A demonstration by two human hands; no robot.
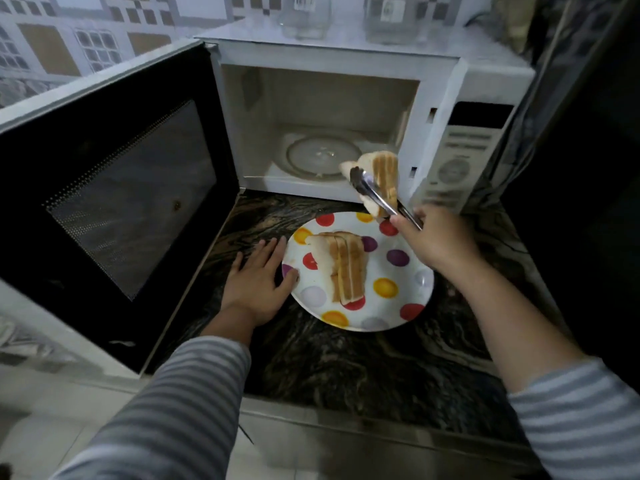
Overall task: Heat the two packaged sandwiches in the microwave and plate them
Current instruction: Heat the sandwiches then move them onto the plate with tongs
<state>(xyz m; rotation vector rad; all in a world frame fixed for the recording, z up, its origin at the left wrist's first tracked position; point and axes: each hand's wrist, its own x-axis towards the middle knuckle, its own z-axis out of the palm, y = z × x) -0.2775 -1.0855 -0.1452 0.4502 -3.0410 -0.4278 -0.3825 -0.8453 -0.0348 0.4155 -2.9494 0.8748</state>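
Observation:
A white microwave (443,84) stands at the back of the dark marbled counter, its door (114,188) swung wide open to the left and its glass turntable (311,154) bare. In front of it lies a white plate with coloured dots (398,282) holding one sandwich (346,268). My right hand (433,237) grips metal tongs (374,192), which clamp a second sandwich (384,174) in the air between the microwave mouth and the plate's far edge. My left hand (259,278) lies flat on the counter, its thumb touching the plate's left rim.
Two clear glass jars (304,15) stand on top of the microwave. The microwave control panel (460,157) faces right of the cavity. The counter's front edge (346,410) runs below my arms. A tiled wall (86,39) rises at the back left.

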